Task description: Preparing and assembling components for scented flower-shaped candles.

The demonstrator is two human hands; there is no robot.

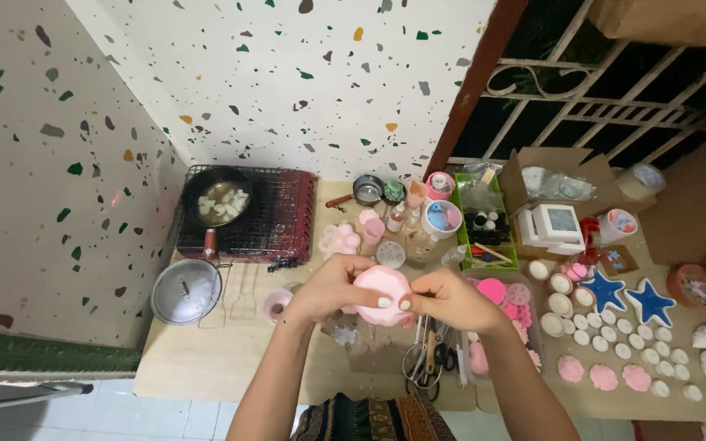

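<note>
A round pink mould [384, 291] is held above the middle of a low wooden table [206, 359] by both hands. My left hand [330, 287] grips its left side with the thumb pressed on the front. On the other side, my right hand [447, 299] grips it the same way, thumbs almost touching. Below the hands lie scissors and metal tools [428, 358]. A clear tray of pink flower-shaped pieces [510, 300] sits just right of my right hand. A small pink tape roll [275, 304] lies left of my left hand.
A black pan holding white chunks [220, 201] rests on a red wire rack [279, 216], with a metal lid [184, 291] in front. Cups and bottles [418, 214], a green bin [487, 230], a white scale [555, 225], blue stars [627, 296] and several white and pink discs [614, 343] fill the right side.
</note>
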